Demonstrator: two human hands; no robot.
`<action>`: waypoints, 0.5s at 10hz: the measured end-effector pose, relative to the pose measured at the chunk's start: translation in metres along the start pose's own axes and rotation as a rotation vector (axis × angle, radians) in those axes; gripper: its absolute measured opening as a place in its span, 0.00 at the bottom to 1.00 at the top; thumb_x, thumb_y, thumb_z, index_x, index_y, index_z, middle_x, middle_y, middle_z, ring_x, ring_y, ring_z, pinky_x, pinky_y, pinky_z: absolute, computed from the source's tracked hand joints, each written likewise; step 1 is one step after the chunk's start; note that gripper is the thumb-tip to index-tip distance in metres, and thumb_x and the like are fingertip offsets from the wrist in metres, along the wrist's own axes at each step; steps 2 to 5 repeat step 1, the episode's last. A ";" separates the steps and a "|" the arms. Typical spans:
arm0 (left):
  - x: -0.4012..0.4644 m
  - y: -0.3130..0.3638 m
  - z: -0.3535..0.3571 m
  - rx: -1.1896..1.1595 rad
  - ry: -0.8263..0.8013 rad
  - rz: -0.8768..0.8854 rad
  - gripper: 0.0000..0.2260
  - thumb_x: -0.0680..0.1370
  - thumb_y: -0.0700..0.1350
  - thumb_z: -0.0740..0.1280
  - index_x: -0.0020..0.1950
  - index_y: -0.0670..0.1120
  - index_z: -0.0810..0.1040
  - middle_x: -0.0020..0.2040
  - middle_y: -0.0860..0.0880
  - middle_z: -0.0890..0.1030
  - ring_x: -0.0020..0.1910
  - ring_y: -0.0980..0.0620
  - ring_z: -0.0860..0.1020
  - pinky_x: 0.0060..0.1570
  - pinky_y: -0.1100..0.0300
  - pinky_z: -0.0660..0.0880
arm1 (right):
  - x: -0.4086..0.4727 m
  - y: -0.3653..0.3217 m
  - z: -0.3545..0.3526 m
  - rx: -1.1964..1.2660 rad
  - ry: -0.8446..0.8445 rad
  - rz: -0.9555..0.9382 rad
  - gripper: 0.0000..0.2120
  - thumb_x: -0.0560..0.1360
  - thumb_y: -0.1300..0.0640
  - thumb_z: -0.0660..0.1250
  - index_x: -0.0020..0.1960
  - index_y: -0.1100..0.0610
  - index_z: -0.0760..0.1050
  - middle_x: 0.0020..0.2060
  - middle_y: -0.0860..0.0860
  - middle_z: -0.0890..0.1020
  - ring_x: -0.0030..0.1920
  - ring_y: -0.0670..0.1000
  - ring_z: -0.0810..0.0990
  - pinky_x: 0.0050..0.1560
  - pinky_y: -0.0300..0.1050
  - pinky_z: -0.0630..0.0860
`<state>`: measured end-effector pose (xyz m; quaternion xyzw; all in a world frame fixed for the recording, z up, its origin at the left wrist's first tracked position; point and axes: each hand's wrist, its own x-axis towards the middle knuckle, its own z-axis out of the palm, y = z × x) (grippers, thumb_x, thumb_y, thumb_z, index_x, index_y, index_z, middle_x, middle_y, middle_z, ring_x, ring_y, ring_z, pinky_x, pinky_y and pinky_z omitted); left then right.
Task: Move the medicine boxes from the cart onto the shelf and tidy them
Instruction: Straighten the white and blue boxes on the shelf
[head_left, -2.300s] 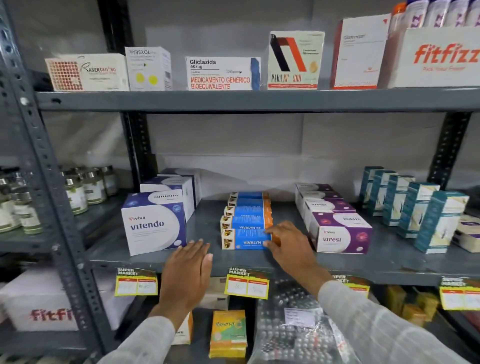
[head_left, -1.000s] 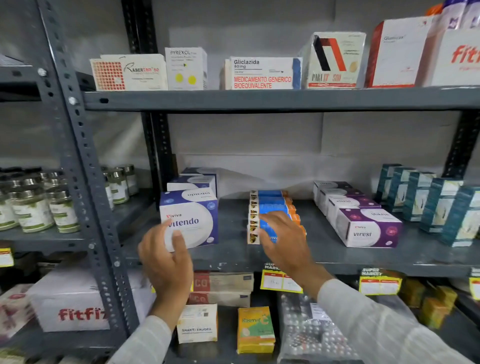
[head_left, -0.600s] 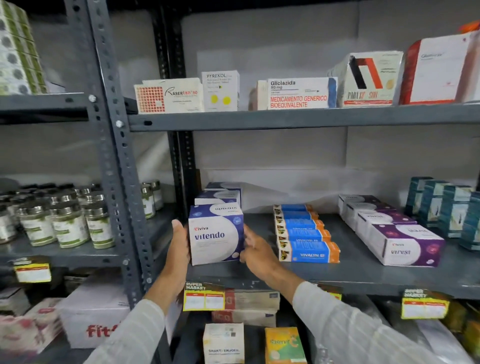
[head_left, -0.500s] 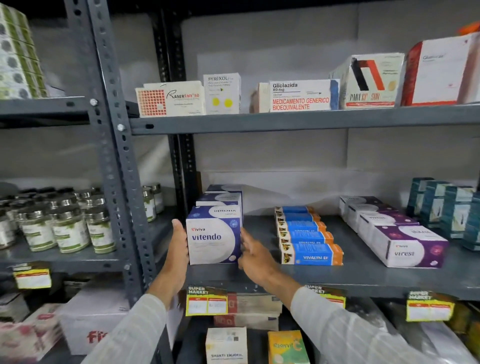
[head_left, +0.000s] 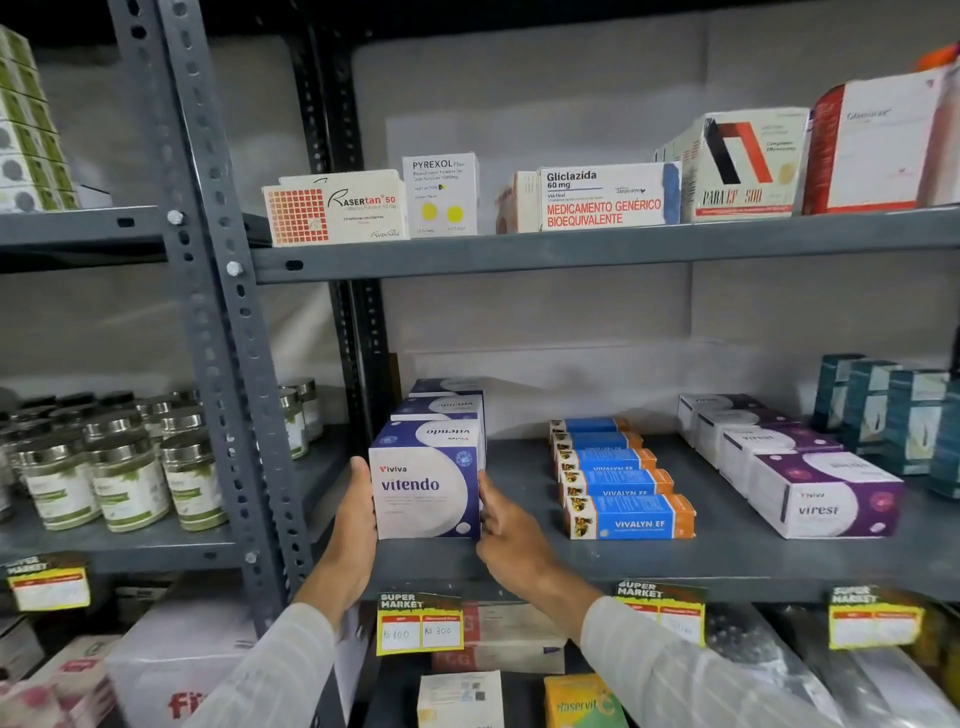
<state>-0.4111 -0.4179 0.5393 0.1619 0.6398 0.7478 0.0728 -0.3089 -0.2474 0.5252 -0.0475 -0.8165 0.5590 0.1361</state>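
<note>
Both hands press flat against the front white-and-purple box (head_left: 425, 488) on the grey shelf (head_left: 649, 561): left hand (head_left: 357, 525) at its 9 o'clock, right hand (head_left: 506, 530) at 3 o'clock. Two matching boxes (head_left: 441, 408) line up behind, at 12 o'clock.

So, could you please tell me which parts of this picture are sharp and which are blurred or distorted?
Head view: the Vitendo box between both hands reads sharply, as does the Gliclazida box; the sleeves and the lower-shelf goods at the bottom edge smear; the shelf upright leans, from the wide-angle lens.
</note>
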 end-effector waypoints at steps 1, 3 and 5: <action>-0.003 0.001 0.001 0.037 0.020 0.036 0.28 0.78 0.73 0.47 0.53 0.65 0.84 0.55 0.55 0.88 0.53 0.56 0.85 0.56 0.52 0.76 | -0.003 -0.003 -0.002 -0.001 -0.014 -0.016 0.38 0.80 0.61 0.69 0.82 0.40 0.55 0.70 0.47 0.74 0.71 0.52 0.73 0.66 0.55 0.79; -0.003 0.001 0.001 0.037 0.020 0.036 0.28 0.78 0.73 0.47 0.53 0.65 0.84 0.55 0.55 0.88 0.53 0.56 0.85 0.56 0.52 0.76 | -0.003 -0.003 -0.002 -0.001 -0.014 -0.016 0.38 0.80 0.61 0.69 0.82 0.40 0.55 0.70 0.47 0.74 0.71 0.52 0.73 0.66 0.55 0.79; -0.003 0.001 0.001 0.037 0.020 0.036 0.28 0.78 0.73 0.47 0.53 0.65 0.84 0.55 0.55 0.88 0.53 0.56 0.85 0.56 0.52 0.76 | -0.003 -0.003 -0.002 -0.001 -0.014 -0.016 0.38 0.80 0.61 0.69 0.82 0.40 0.55 0.70 0.47 0.74 0.71 0.52 0.73 0.66 0.55 0.79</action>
